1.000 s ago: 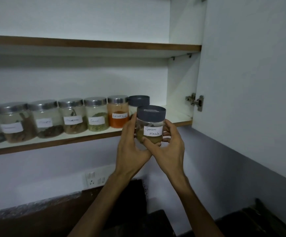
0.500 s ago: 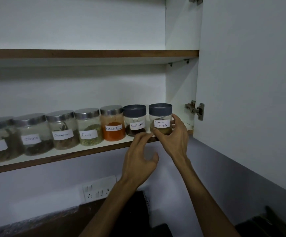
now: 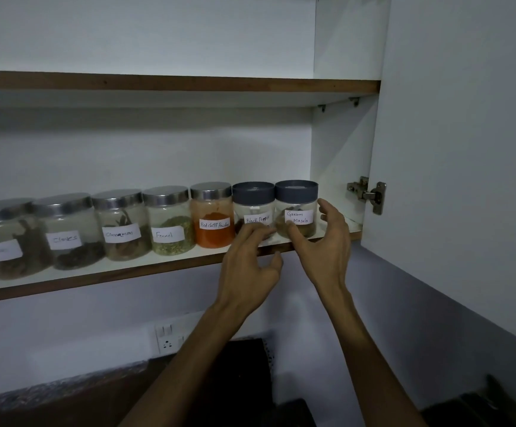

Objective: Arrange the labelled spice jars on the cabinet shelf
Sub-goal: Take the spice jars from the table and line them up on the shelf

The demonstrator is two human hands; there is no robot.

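Note:
A row of labelled spice jars stands on the lower cabinet shelf (image 3: 96, 272). From the left: an unreadable jar (image 3: 7, 238), Cloves (image 3: 68, 232), Cinnamon (image 3: 121, 226), Fennel (image 3: 168, 221), Red Chilli Powder (image 3: 212, 215), then two dark-lidded jars, Black Pepper (image 3: 253, 208) and Garam Masala (image 3: 296, 208) at the right end. My left hand (image 3: 250, 266) hovers in front of the Black Pepper jar, fingers loosely spread. My right hand (image 3: 324, 241) is spread just in front and to the right of the Garam Masala jar, gripping nothing.
The open cabinet door (image 3: 466, 149) with its hinge (image 3: 369, 194) stands at the right. An upper shelf (image 3: 173, 83) runs above. A wall socket (image 3: 167, 337) and a dark object (image 3: 244, 380) lie below the shelf.
Both hands carried the Garam Masala jar up and set it at the right end of the row. My right hand has let go of it; my left hand rose toward the Black Pepper jar.

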